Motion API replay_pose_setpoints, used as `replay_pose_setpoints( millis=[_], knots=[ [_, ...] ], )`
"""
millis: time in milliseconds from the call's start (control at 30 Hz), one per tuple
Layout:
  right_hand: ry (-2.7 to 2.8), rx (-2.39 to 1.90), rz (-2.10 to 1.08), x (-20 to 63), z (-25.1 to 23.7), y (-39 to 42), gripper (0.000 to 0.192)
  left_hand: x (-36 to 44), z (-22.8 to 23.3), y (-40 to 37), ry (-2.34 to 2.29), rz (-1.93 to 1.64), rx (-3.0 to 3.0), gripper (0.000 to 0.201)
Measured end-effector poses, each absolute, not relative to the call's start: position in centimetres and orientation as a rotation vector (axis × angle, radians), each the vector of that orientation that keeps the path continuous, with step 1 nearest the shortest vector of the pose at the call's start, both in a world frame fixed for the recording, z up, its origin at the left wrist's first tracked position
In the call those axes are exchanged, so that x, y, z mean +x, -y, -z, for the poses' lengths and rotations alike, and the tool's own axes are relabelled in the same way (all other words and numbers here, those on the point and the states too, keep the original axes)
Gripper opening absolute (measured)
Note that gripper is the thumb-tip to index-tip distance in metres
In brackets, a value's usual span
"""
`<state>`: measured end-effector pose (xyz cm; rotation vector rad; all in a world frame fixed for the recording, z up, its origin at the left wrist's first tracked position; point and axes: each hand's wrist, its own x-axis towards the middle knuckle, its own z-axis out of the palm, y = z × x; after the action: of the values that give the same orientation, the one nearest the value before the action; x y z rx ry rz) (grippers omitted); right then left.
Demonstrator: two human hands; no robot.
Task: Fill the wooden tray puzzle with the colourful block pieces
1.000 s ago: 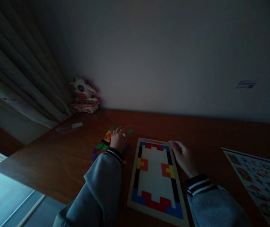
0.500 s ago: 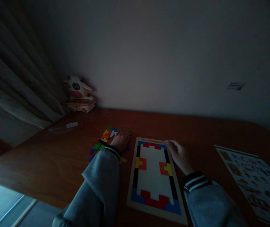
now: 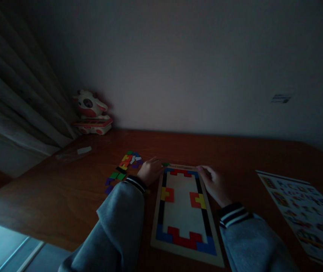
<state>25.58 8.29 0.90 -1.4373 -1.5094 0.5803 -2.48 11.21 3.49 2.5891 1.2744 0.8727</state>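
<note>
Two hands work at a wooden puzzle board that lies flat on the desk, its frame edged with red, blue, black, yellow and orange blocks and its pale middle left bare. At the board's far left corner the left hand rests with its fingers curled together, and a small green piece sits at its fingertips; in this dim light I cannot tell whether the fingers pinch it or merely touch it. Opposite it, the right hand lies along the board's far right edge, fingers loosely together and pressed to the frame, holding nothing that shows. Just beyond and to the outside of the left hand is a cluster of loose coloured pieces, well within reach. By my reading, the step in hand is bringing one piece from that cluster to the board; the next move would call for turning it to match a gap along the border and lowering it flat while the right hand steadies the frame. Further out from the right hand lies a printed pattern sheet, its pictures too small and dark to read. Faint lettering on the board's far rim is also illegible, and no brand can be made out
</note>
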Motion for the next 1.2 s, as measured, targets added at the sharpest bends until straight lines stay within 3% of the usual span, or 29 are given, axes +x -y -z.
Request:
replay_pose_setpoints(
  millis=[133, 267, 1200],
  knots=[
    [1.521, -1.420, -0.571, 25.4, -1.2, -8.2, 0.043, 0.8, -3.7, -9.3, -0.786, -0.838, 2.587, 0.025],
    [1.532, -1.412, -0.570, 25.4, -1.5, -8.1, 0.043, 1.9, -3.3, -8.8, -0.646, -0.684, 2.653, 0.025],
    [1.640, -1.365, -0.535, 25.2, -1.3, -8.0, 0.044, 1.5, -3.7, -8.4, -0.884, -0.537, 2.951, 0.038]
  ],
)
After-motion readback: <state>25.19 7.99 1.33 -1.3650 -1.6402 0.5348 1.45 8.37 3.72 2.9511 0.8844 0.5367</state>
